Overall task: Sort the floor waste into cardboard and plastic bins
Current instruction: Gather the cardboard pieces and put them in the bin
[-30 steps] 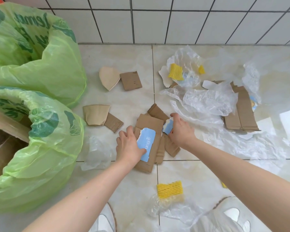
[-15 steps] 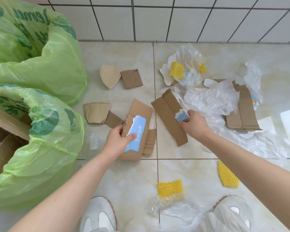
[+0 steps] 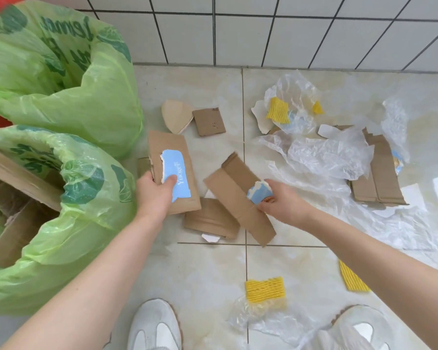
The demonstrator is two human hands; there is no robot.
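My left hand [image 3: 154, 195] grips a brown cardboard piece with a blue label [image 3: 172, 162], held just right of the near green-lined bin [image 3: 86, 198] that holds cardboard. My right hand [image 3: 281, 203] grips a folded cardboard strip [image 3: 235, 198] with a torn blue scrap at its edge, raised over the floor. Another cardboard piece [image 3: 210, 221] lies flat beneath both. A second green-lined bin [image 3: 68, 84] stands behind the first.
Two small cardboard scraps [image 3: 209, 121] lie near the wall. Clear plastic film [image 3: 326, 157] and more cardboard [image 3: 379, 173] spread at right. Yellow foam nets [image 3: 264, 289] lie near my white shoes [image 3: 154, 327]. A tiled wall closes the far side.
Both hands have lifted their cardboard pieces off the floor pile. The left hand has carried its labelled piece left towards the near bin; the right hand has raised the folded strip.
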